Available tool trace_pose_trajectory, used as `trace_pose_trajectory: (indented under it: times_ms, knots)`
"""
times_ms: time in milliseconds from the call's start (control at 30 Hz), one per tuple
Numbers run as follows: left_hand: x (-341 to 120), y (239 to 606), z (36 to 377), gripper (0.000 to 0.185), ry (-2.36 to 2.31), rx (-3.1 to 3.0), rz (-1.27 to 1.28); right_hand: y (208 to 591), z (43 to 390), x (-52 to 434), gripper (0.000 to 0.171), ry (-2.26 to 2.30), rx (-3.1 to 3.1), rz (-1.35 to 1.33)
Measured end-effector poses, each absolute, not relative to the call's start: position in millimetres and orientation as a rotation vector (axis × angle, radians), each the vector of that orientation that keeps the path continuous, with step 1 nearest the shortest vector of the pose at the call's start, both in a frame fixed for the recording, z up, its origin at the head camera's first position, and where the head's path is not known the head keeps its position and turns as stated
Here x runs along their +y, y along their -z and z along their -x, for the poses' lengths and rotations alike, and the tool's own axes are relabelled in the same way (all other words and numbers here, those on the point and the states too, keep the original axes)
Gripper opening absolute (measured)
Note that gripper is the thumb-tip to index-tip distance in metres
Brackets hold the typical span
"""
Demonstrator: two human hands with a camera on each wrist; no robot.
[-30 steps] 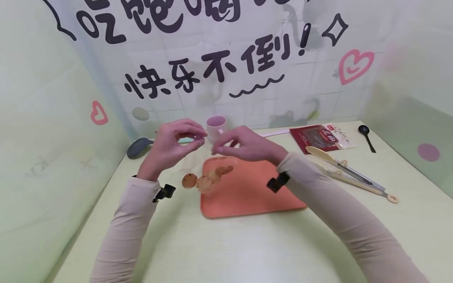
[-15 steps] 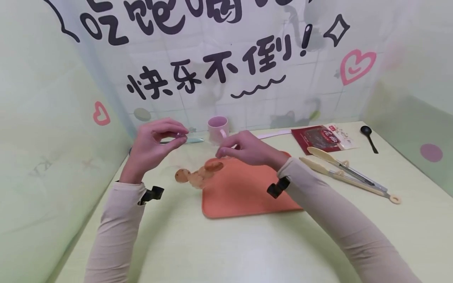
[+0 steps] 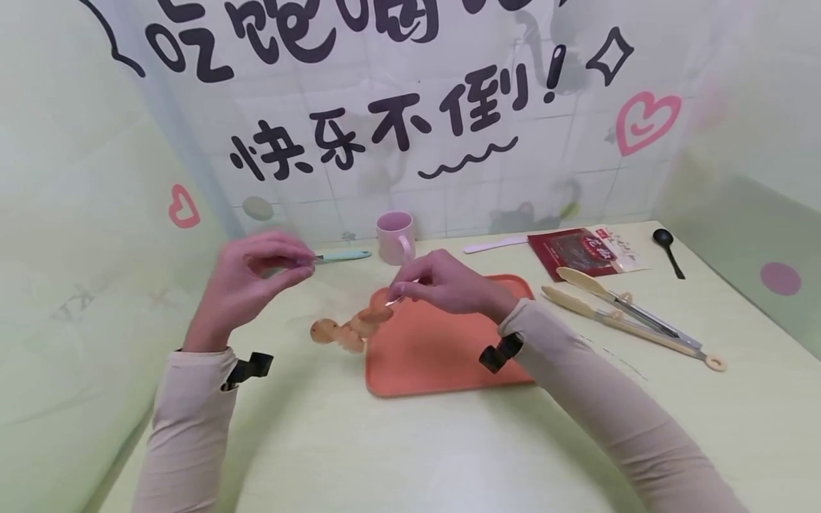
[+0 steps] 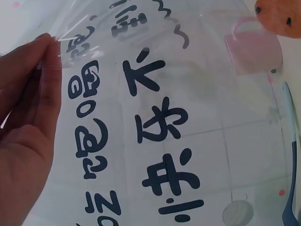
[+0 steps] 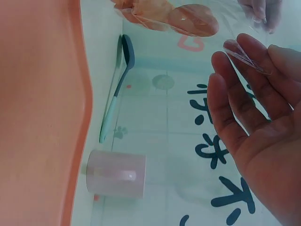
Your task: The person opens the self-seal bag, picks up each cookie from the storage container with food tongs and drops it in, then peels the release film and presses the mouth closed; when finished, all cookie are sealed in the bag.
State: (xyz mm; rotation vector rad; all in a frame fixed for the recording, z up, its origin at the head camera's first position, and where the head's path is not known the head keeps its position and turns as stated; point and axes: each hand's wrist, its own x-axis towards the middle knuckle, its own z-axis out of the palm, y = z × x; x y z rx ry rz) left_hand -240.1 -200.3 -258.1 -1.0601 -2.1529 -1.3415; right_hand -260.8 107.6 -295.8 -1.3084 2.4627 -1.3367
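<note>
Several round brown cookies hang in a clear plastic bag, over the left edge of the orange tray. Dark specks show on a cookie in the left wrist view. My left hand pinches the bag's edge between thumb and fingertips, left of the tray. At the tray's far side my right hand pinches another part of the bag, where a shiny fold lies between thumb and fingers. Clear film stretches between the two hands; most of its outline is invisible in the head view.
Behind the tray stands a pink mug. A mint-handled dark spoon lies left of it, partly behind my left hand. To the right are a pink handle, a red packet, tongs and a black spoon.
My left hand has moved left and slightly down, away from the right hand. My right hand has dipped a little. The bagged cookies have shifted left.
</note>
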Motion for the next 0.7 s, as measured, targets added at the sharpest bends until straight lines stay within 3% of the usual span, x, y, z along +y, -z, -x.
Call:
trace_pose_trajectory:
  times_ms: [200,433,533,700]
  knots:
    - [-232,261,224,0.030,1.223,-2.184,1.034,296,253,79,0.018,1.273,2.370,1.420]
    - [-276,264,204,0.039,1.064,-2.351,1.189,299,236,53,0.020,1.141,2.231,1.470]
    - [-284,262,216,0.036,0.982,-2.501,1.181,299,245,44,0.018,1.084,2.305,1.455]
    - [-286,282,272,0.018,0.829,-2.804,0.929,310,282,25,0.018,0.877,2.503,1.298]
